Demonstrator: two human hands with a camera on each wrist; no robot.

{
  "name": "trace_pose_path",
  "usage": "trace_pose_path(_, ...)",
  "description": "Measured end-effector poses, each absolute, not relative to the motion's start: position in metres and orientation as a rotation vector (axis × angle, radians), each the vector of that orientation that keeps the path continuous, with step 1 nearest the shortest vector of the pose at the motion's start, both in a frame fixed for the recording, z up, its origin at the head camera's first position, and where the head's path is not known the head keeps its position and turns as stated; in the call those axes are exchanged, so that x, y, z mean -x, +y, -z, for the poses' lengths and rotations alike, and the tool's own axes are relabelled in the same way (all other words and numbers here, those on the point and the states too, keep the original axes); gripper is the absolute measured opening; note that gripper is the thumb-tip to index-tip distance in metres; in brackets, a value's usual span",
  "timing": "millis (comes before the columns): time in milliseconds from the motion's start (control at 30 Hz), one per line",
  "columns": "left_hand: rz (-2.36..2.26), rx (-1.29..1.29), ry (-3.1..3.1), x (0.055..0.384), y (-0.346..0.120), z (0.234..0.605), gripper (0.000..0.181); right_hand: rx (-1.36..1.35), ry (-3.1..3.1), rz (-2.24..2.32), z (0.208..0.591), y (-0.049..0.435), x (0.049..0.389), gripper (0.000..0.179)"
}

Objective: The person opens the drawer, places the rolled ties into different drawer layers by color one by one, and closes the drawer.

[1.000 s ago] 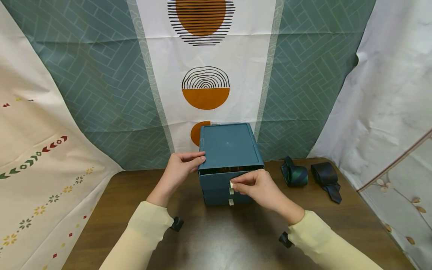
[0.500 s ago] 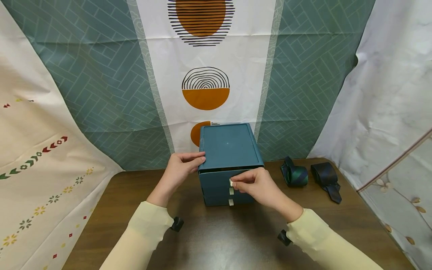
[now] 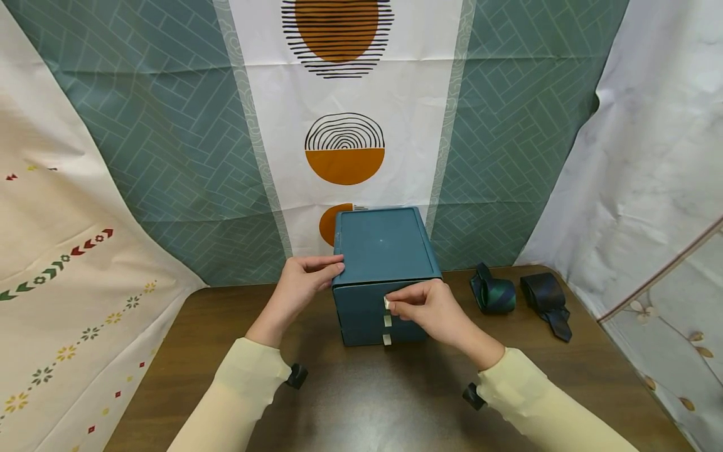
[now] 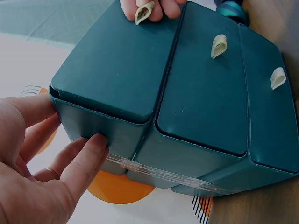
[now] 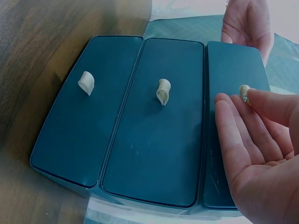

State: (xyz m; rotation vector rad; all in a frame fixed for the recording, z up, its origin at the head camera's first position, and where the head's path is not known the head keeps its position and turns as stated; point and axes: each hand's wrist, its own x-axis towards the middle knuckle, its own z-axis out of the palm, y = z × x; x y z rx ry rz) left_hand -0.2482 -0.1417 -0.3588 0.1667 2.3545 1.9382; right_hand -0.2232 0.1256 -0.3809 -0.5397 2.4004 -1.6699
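A dark teal chest of three small drawers [image 3: 380, 245] stands on the table, each drawer front fitted with a cream looped pull tab [image 5: 163, 91]. My right hand [image 3: 425, 311] pinches the top drawer's tab [image 4: 144, 12] between thumb and fingers. That top drawer [image 4: 119, 60] sits almost flush, with a thin gap along its side edge in the left wrist view. At the chest's upper left edge rests my left hand [image 3: 307, 276], thumb and fingertips touching the top and side, fingers fairly straight. The lower two drawers are closed. The drawer's contents are hidden.
Two rolled neckties lie right of the chest, a green and navy one [image 3: 495, 292] and a darker one [image 3: 546, 298]. The brown wooden table [image 3: 226, 326] extends around them. Patterned cloths [image 3: 186, 157] hang behind and at both sides.
The top drawer has slid back into the chest, closing the gap under the lid that showed its inside. My right hand moved inward with the tab; the left hand stayed put.
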Motion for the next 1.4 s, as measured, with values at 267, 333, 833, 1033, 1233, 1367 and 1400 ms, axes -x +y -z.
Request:
trace_pose_path(267,-1.935,-0.178,2.357,0.248,-0.142,0.358,0.033,0.536,2.397,1.668,0.38,0.126,0.225,0.023)
trace_pose_path(333,-1.935,-0.178,2.357,0.248,-0.142,0.358,0.033,0.535,2.395,1.664,0.378,0.125,0.225,0.023)
trace_pose_path(833,-1.929,-0.17,2.363,0.249,-0.142,0.36,0.033,0.53,2.413,1.652,0.355,0.12,0.212,0.022)
trace_pose_path(1033,-1.925,-0.173,2.368,0.249,-0.142,0.359,0.034,0.525,2.409,1.657,0.356,0.119,0.214,0.022)
trace_pose_path(1233,-1.919,-0.181,2.371,0.248,-0.142,0.359,0.034,0.521,2.408,1.684,0.366,0.12,0.218,0.021)
trace_pose_path(1367,-1.92,-0.181,2.371,0.249,-0.143,0.36,0.033,0.524,2.397,1.727,0.379,0.121,0.223,0.02)
trace_pose_path(1400,-1.92,-0.18,2.371,0.249,-0.143,0.36,0.033,0.527,2.393,1.741,0.382,0.122,0.224,0.02)
